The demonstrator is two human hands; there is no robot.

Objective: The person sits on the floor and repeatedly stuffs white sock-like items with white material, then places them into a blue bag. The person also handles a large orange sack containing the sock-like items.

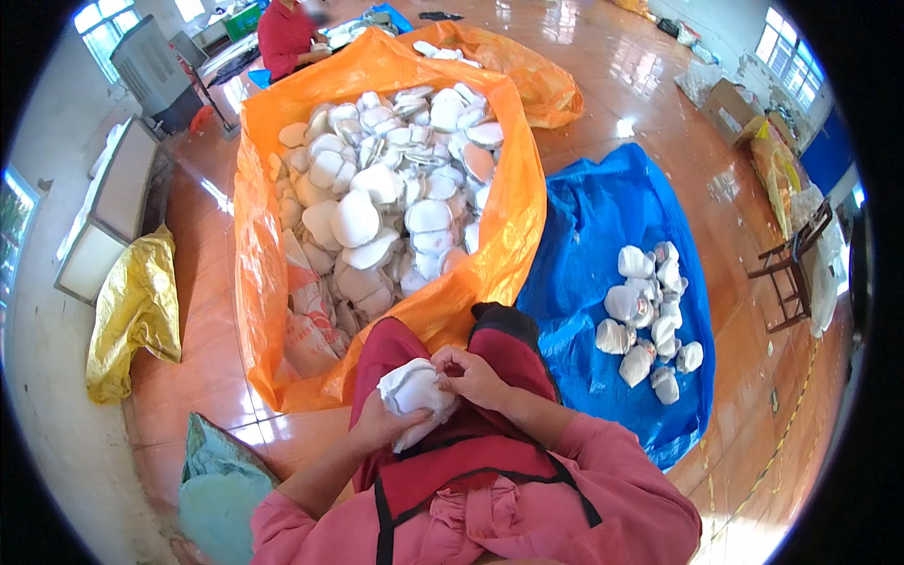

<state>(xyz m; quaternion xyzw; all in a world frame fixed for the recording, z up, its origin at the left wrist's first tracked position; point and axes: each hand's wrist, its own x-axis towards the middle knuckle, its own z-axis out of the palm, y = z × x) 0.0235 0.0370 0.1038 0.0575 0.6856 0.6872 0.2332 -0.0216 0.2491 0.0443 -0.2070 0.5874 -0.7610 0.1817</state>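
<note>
From where I sit, the left hand (381,426) is mostly buried under the white padded piece (412,391) so I can't see its fingers; the orange bag (513,221) hides its lower layers; the person in red (285,36) up top is cut off by the rim; those bundles (648,320) on the blue tarp (589,226) are too small to make out.

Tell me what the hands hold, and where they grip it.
A stack of white moulded pads: the left hand cups it from below, the right hand pinches its upper right edge.
</note>
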